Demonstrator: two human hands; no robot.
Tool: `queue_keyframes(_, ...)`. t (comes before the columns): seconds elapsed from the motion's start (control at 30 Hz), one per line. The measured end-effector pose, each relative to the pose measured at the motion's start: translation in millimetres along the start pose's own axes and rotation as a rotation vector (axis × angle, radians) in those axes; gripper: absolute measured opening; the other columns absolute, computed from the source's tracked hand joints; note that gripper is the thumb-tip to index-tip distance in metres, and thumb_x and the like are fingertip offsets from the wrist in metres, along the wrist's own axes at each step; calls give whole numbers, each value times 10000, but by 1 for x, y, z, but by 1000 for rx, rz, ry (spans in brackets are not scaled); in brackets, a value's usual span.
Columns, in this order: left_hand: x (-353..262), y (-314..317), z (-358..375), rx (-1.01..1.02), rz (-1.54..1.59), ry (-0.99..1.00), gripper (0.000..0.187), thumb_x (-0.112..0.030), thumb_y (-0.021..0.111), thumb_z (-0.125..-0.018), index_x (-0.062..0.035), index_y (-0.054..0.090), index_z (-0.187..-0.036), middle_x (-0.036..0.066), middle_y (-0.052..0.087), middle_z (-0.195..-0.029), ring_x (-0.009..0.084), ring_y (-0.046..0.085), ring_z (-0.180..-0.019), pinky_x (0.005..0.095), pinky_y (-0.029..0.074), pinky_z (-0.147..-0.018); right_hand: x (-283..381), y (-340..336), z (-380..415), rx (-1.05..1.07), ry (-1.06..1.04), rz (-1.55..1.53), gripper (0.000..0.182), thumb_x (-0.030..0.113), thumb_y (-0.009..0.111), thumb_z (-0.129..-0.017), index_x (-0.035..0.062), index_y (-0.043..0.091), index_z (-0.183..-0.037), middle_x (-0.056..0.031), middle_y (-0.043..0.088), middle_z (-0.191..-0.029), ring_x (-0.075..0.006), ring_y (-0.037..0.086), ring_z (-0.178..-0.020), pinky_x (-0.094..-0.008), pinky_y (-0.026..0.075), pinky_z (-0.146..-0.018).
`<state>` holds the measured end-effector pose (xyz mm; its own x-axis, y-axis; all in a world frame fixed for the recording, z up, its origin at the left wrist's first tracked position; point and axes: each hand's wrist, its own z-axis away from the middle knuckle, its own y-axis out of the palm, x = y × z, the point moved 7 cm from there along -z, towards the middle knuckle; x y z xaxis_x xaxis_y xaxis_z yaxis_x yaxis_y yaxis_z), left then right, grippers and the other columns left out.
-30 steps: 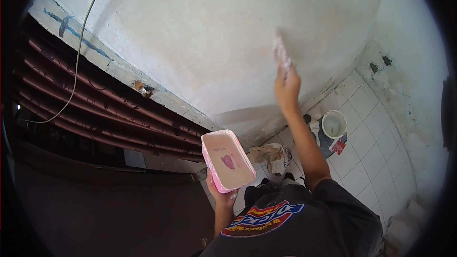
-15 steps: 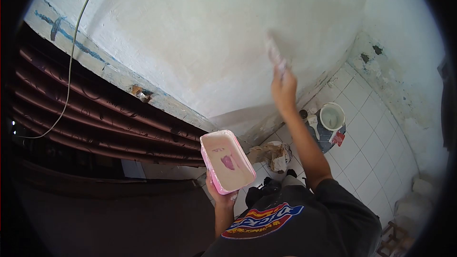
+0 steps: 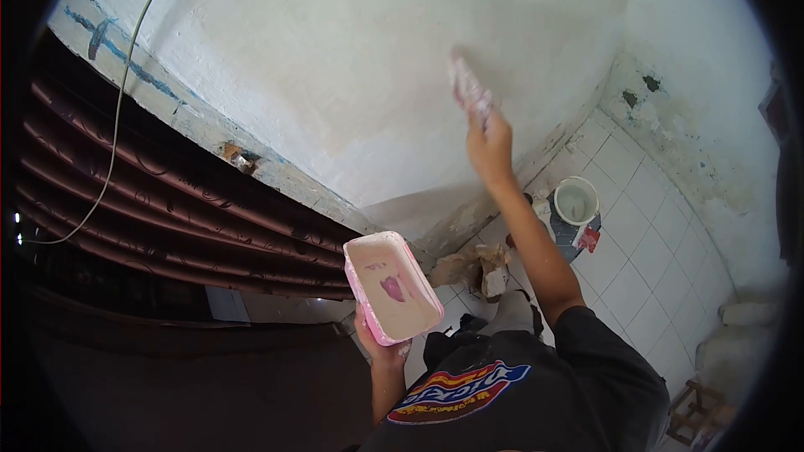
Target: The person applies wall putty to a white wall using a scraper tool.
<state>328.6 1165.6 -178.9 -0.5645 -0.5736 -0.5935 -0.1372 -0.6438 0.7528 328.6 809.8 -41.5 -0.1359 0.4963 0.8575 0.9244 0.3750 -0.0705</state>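
My left hand [image 3: 381, 343] is wrapped round the lower end of a pink rectangular tub [image 3: 389, 289], coated inside with pale filler and showing a bare pink patch on its bottom. At the whitish wall [image 3: 335, 75] my right hand [image 3: 489, 141] grips a filler-smeared spreading tool [image 3: 467, 88], slightly blurred, its blade pointing up and to the left. Whether the blade touches the wall cannot be made out.
A white bucket [image 3: 576, 201] stands on the tiled floor [image 3: 620, 264] beside a red rag [image 3: 589, 240]. A crumpled paper bag [image 3: 490, 272] lies near my legs. Dark red curtains [image 3: 167, 201] and a hanging cable [image 3: 126, 84] are at left; a wooden stool [image 3: 695, 410] is lower right.
My right hand and the tool have moved a little left along the wall. The tub in my left hand has shifted slightly left. The camera's view has shifted slightly.
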Motion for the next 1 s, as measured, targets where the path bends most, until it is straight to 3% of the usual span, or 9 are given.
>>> queue_keyframes(0.07, 2, 4, 3, 0, 7, 34, 562, -505, 428, -936, -104, 461, -1328, 75, 548, -1249, 251, 561, -1132, 431, 491, -923, -5, -7, -27, -30, 63, -13, 239, 103, 501, -936, -34, 602, -1104, -234, 623, -917, -401, 592, -855, -426, 464, -761)
queue_keyframes(0.13, 2, 16, 4, -22, 9, 105, 556, -496, 426, -937, -103, 462, -1327, 74, 547, -1249, 251, 564, -1127, 432, 501, -907, -2, -13, -50, -216, -135, 107, 240, 104, 494, -940, -36, 606, -1100, -229, 631, -933, -399, 598, -859, -451, 460, -776)
queue_keyframes(0.23, 14, 27, 8, -30, 53, 97, 550, -492, 431, -933, -100, 468, -1318, 75, 548, -1246, 255, 564, -1123, 445, 503, -900, 21, 32, -19, -193, -451, 341, 350, 15, 523, -843, -24, 578, -1186, -235, 613, -1073, -400, 556, -1062, -478, 453, -894)
queue_keyframes(0.3, 22, 34, 7, -44, 80, 92, 549, -492, 433, -932, -99, 472, -1313, 75, 548, -1246, 257, 565, -1121, 449, 503, -900, 31, 50, 12, -103, -502, 380, 420, -13, 551, -789, -23, 564, -1208, -235, 600, -1116, -401, 531, -1112, -451, 455, -928)
queue_keyframes(0.4, 35, 49, 12, -52, 99, 90, 543, -488, 441, -929, -97, 478, -1304, 77, 548, -1245, 256, 568, -1114, 448, 509, -894, 33, 48, 35, 76, -430, 200, 420, -31, 535, -809, -20, 559, -1228, -212, 612, -1115, -370, 547, -1101, -432, 458, -920)
queue_keyframes(0.6, 51, 69, 16, -100, 120, 150, 542, -479, 429, -931, -90, 474, -1306, 80, 547, -1245, 257, 577, -1100, 437, 524, -876, 4, -8, -43, 24, -193, -52, 338, 49, 519, -899, -42, 556, -1221, -222, 607, -1154, -367, 551, -1093, -405, 454, -923)
queue_keyframes(0.7, 60, 73, 21, -69, 121, 168, 540, -472, 421, -934, -83, 473, -1305, 84, 551, -1237, 260, 579, -1097, 436, 525, -874, 16, -13, -66, -115, -265, 132, 456, -18, 503, -847, -9, 515, -1303, -164, 627, -1145, -335, 557, -1089, -413, 453, -922)
queue_keyframes(0.77, 68, 73, 23, -117, 140, 185, 534, -467, 416, -938, -78, 477, -1299, 89, 558, -1225, 262, 582, -1092, 435, 526, -870, 29, 17, -44, -108, -508, 441, 493, -13, 527, -819, 9, 513, -1312, -163, 619, -1186, -355, 552, -1094, -412, 445, -952)
queue_keyframes(1.0, 87, 79, 18, -172, 184, 195, 529, -474, 422, -939, -86, 484, -1293, 87, 567, -1214, 264, 593, -1074, 439, 528, -863, 34, 39, 17, 274, -540, 202, 544, -49, 531, -773, 8, 506, -1313, -174, 601, -1218, -389, 550, -1087, -436, 445, -957)
